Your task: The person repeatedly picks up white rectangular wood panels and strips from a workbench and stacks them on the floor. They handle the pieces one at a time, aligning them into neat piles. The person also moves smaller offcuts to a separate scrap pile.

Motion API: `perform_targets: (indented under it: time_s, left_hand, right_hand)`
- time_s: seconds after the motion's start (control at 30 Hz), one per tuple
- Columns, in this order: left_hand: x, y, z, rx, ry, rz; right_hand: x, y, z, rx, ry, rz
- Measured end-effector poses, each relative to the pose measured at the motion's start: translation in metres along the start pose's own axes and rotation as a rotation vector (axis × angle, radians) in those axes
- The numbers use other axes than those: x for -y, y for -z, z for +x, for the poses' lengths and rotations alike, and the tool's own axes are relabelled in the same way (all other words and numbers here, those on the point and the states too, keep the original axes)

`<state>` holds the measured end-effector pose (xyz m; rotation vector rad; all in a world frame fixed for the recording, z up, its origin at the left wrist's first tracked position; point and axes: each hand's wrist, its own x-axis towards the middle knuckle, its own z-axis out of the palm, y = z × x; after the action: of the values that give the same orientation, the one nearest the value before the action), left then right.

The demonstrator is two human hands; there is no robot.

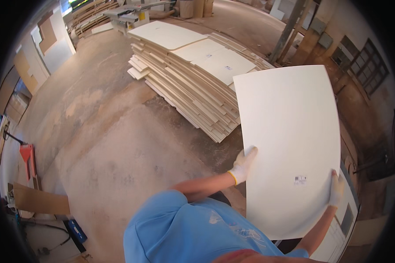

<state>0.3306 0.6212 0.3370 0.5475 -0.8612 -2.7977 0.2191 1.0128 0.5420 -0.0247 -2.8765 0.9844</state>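
A large white rectangular panel (289, 127) is held up in front of me, with a small printed label on its lower half. My left hand (244, 165), in a white work glove with a yellow cuff, grips its left edge, the thumb lying on the white face. On the opposite edge, lower down, my right hand (335, 189) is closed in a similar glove. The fingers behind the panel are hidden on both sides. Past the panel's upper left edge lies a tall stack of white boards (193, 83), some with small labels.
A red pallet jack (27, 158) stands at the far left near a brown board (41, 199). Behind the stack is a table-like machine (134, 13). A post (289, 30) rises at the back right. Another white panel (331, 239) lies below my right arm.
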Motion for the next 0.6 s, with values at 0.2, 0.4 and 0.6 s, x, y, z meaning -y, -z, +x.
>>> perform_targets:
  time_s: [0.2, 0.4, 0.6]
  left_hand:
    - [-0.115, 0.055, 0.178, -0.303, -0.087, -0.121]
    - [-0.241, 0.15, 0.364, -0.467, -0.208, 0.277]
    - [-0.36, 0.207, 0.496, -0.761, -0.094, 0.497]
  right_hand:
    - [0.147, -0.206, 0.254, 0.141, 0.23, -0.317]
    - [0.293, -0.42, 0.422, 0.307, 0.29, -0.183]
    - [0.401, -0.6, 0.547, 0.425, 0.375, -0.359]
